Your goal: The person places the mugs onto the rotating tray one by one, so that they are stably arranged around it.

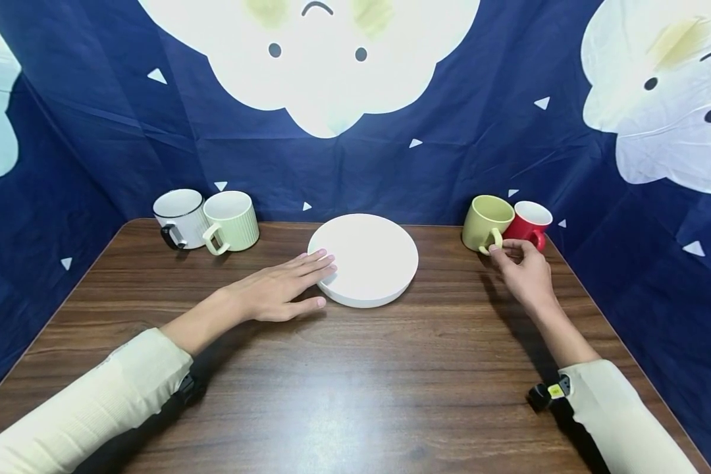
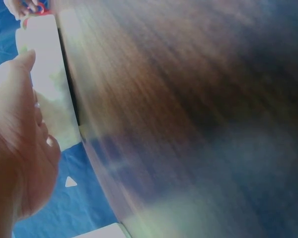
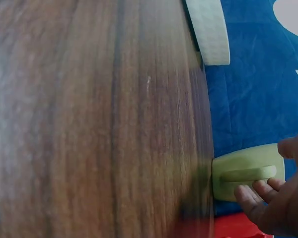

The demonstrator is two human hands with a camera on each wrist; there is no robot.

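Observation:
My left hand [image 1: 284,286] lies flat with straight fingers, their tips over the left edge of a round white tray-like disc [image 1: 370,260]. In the left wrist view the thumb [image 2: 26,60] stands apart and the disc's pale side [image 2: 49,69] is behind the fingers. My right hand [image 1: 524,270] is at the handle of an olive-green mug [image 1: 480,220] at the back right. In the right wrist view, thumb and fingers are apart on either side of the mug's handle [image 3: 251,173]; firm contact is hard to tell. A red mug [image 1: 520,227] with white inside stands beside it.
At the back left stand a white mug [image 1: 180,214] with black rim and handle and a pale green ribbed mug [image 1: 234,220], close together. A blue cloth [image 1: 361,164] with cloud faces hangs behind the brown wooden table [image 1: 355,368].

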